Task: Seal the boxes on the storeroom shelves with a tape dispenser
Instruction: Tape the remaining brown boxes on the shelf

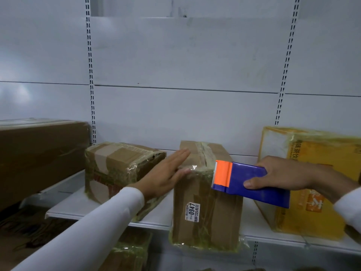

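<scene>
The tape dispenser (248, 182), blue with an orange front plate and a toothed cutting edge, is held level at the upper right edge of the middle box (205, 202), its blade touching or just beside that corner. The right hand (283, 175) grips the dispenser's rear end, thumb curled under its near side and fingers wrapped over the top, the wrist reaching in from the right in a white sleeve.

The middle box stands upright on the white shelf (109, 218), wrapped in clear tape (a white label reading 0947 is stuck on its front face). The left hand (166, 173) lies flat against the box's upper left edge, fingers straight and together, thumb along the front top corner, holding nothing; its arm stretches diagonally up from the lower left.

Just left of it sits a smaller taped box (117, 169), and beyond that a large brown carton (39, 153). To the right, a yellow carton (304, 182) stands behind the dispenser.
</scene>
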Demonstrator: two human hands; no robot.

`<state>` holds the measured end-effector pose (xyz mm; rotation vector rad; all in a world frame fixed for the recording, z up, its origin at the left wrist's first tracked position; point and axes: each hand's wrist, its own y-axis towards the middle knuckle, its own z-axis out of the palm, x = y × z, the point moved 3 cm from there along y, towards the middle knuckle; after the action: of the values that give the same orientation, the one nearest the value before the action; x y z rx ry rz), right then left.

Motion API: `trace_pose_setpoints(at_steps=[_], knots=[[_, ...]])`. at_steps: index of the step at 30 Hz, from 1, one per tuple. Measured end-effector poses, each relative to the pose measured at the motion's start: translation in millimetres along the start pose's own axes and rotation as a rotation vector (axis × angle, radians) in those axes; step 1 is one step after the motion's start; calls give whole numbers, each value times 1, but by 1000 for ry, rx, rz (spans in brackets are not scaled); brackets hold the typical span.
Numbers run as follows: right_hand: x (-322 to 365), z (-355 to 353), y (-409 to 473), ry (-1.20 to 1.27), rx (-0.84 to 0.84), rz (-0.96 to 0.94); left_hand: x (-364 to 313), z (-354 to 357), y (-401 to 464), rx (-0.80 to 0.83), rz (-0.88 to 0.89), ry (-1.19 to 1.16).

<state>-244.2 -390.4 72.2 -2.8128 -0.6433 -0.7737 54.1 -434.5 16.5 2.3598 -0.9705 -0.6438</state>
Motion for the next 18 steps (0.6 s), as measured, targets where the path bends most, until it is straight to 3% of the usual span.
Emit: trace_pose_setpoints(at_steps=[6,11,15,18], knots=[[-3,-2,3,16,-6,-14,17,32,-2,-136,-99,-244],[2,-4,3,16,-6,-18,18,28,-1,-143,-41,-128],[7,-5,1,-38,-9,-13,13,14,4,-30,17,-24],[8,-7,3,-111,-22,8,0,-3,19,33,100,186]])
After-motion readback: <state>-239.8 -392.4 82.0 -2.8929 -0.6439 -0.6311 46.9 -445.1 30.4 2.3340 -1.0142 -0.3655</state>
